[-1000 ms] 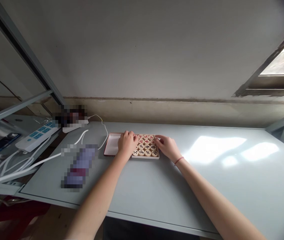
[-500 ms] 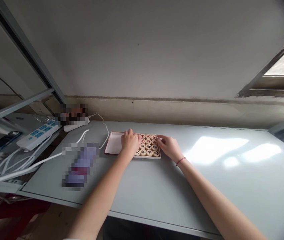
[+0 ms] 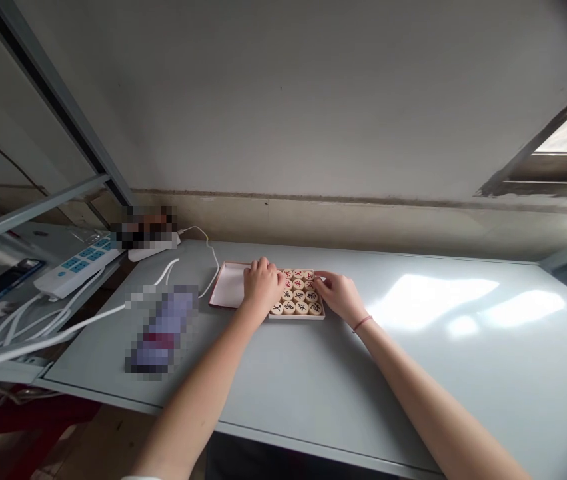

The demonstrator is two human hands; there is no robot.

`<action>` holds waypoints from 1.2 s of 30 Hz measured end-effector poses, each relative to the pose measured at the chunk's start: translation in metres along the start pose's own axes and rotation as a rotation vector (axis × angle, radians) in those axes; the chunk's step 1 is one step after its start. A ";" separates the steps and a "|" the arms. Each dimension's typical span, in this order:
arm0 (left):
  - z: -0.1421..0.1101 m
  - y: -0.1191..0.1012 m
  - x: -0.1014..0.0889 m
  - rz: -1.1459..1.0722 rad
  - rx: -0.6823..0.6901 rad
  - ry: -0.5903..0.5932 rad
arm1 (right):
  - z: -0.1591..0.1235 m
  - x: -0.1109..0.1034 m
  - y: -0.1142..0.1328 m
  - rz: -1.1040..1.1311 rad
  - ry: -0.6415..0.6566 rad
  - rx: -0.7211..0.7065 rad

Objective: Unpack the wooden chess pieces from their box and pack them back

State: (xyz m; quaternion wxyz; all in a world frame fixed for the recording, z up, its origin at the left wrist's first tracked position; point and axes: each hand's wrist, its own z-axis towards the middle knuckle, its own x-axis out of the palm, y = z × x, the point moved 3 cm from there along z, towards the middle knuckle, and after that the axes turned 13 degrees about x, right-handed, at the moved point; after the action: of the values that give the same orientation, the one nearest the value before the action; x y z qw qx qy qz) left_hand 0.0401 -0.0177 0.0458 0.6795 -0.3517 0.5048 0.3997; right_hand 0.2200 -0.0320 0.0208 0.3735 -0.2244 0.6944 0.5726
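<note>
A shallow white box (image 3: pixel 297 317) holds round wooden Chinese chess pieces (image 3: pixel 299 295) in rows, the far ones marked in red and the near ones in black. My left hand (image 3: pixel 263 288) lies with curled fingers at the box's left side, hiding part of that edge. At the far right corner, my right hand (image 3: pixel 337 293) has its index finger and thumb against the box edge. The lid (image 3: pixel 228 287), pale inside with a red rim, rests left of the box, partly behind my left hand.
A pixelated purple object (image 3: pixel 163 330) lies on the grey table (image 3: pixel 283 393), left of my left forearm. White cables (image 3: pixel 98 313) run to a power strip (image 3: pixel 76 265) at the left. Metal frame bars (image 3: pixel 48 207) rise there, and a wall (image 3: pixel 283 133) stands behind.
The box with its chess pieces has shifted slightly to the right, away from the lid. Both hands stay at its sides, and the view has moved a little.
</note>
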 end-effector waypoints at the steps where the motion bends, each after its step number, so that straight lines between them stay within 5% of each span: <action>1: 0.000 0.000 0.000 0.000 0.001 -0.001 | 0.000 0.000 0.000 -0.001 0.004 0.003; 36: -0.003 0.004 -0.001 -0.133 0.021 0.005 | -0.005 0.000 0.004 -0.056 -0.030 -0.010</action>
State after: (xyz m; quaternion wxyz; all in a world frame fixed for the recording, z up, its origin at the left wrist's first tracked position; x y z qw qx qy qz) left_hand 0.0350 -0.0191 0.0454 0.7070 -0.3782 0.4860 0.3477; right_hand 0.2159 -0.0357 0.0240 0.3988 -0.2371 0.6793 0.5686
